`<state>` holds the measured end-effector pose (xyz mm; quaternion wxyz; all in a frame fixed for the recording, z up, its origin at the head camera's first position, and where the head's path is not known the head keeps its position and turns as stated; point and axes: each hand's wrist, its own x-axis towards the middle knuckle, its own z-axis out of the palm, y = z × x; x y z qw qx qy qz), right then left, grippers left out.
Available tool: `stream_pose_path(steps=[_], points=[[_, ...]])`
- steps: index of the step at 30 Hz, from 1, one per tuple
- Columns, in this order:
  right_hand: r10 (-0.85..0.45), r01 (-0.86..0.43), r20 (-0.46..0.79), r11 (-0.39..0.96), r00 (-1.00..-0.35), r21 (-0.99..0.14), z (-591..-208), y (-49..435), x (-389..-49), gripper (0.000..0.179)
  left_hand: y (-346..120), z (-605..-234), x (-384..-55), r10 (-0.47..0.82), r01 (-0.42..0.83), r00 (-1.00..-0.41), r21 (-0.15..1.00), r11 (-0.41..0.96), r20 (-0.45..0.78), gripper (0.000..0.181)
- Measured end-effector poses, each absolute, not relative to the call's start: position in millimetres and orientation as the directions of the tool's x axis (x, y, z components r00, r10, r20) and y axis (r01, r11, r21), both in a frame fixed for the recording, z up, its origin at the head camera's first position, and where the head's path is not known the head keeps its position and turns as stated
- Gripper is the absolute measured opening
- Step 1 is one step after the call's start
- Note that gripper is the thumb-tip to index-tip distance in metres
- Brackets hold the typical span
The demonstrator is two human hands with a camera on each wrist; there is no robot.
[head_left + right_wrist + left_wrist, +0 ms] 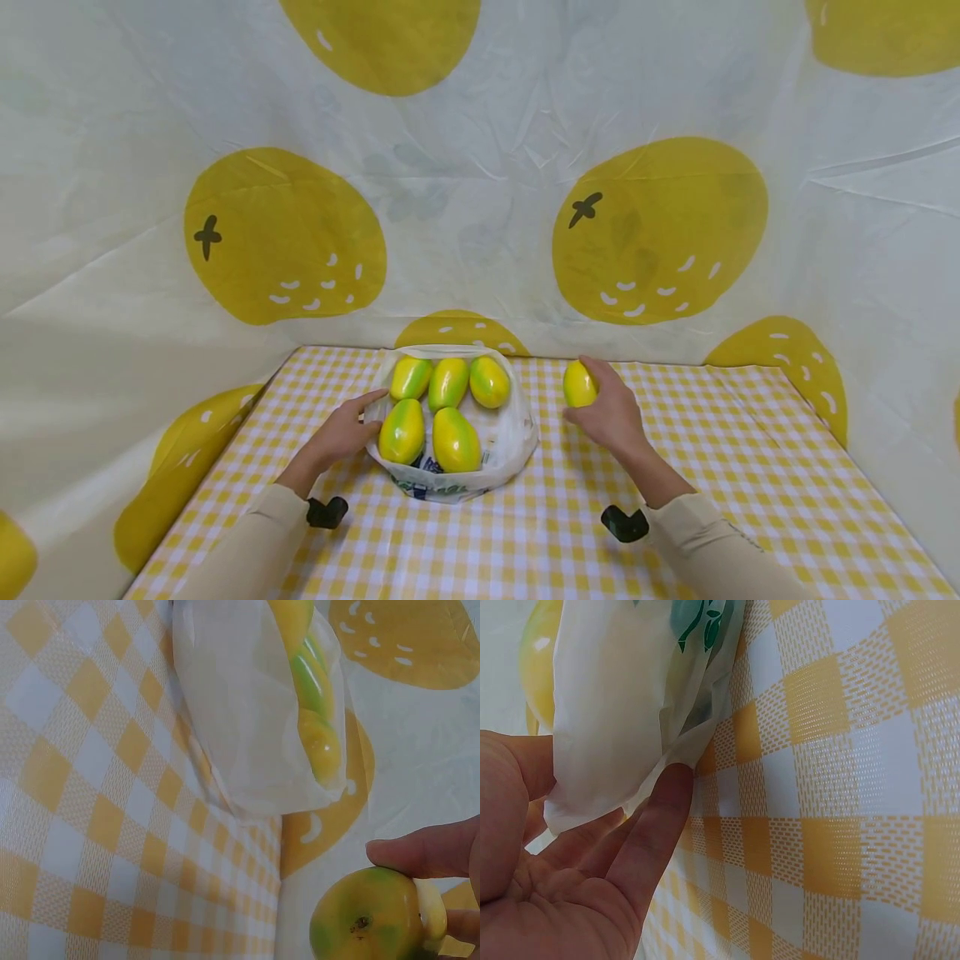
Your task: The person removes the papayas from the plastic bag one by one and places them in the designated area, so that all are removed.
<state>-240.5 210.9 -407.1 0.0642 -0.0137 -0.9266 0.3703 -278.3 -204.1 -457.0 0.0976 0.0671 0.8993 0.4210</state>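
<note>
A white plastic bag (513,446) lies with its mouth spread wide, and several yellow-green mangoes (457,439) rest in it. My left hand (341,433) holds the bag's left side. In the left wrist view the thumb goes behind the bag's rim (592,750) while the fingers (656,832) lie along its outside. To the right of the bag, my right hand (611,411) grips another mango (579,384) between thumb and fingers. The right wrist view shows this mango (364,919) end-on, apart from the bag (232,712).
A yellow-and-white checked cloth (720,467) covers the table. Behind it hangs a pale curtain (472,225) printed with large yellow fruits, which also runs along both sides. The bag stands near the table's back edge.
</note>
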Motion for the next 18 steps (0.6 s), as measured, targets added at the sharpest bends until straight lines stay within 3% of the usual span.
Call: stream_pose_path(steps=[18], points=[[0.076, -0.016, 0.107, 0.740, -0.991, -0.672, -413, 234, -244, 0.089, -204, -458, -279, 0.189, 0.012, -0.972, 0.779, 0.626, -0.137, 0.060]])
